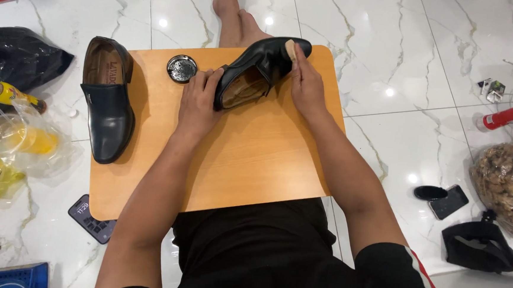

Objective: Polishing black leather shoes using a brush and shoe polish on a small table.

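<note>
We hold a black shoe [260, 72] tilted on its side at the far edge of the wooden bench [255, 162]. Our left hand [198, 102] grips the shoe's heel end, fingers curled over the opening. Our right hand [306, 85] presses a small tan pad [290, 47] against the shoe's toe, fingers closed around it. An open round tin [182, 69] sits just left of the shoe, and a second black shoe [108, 99] lies upright further left of the shoe, at the bench edge.
</note>
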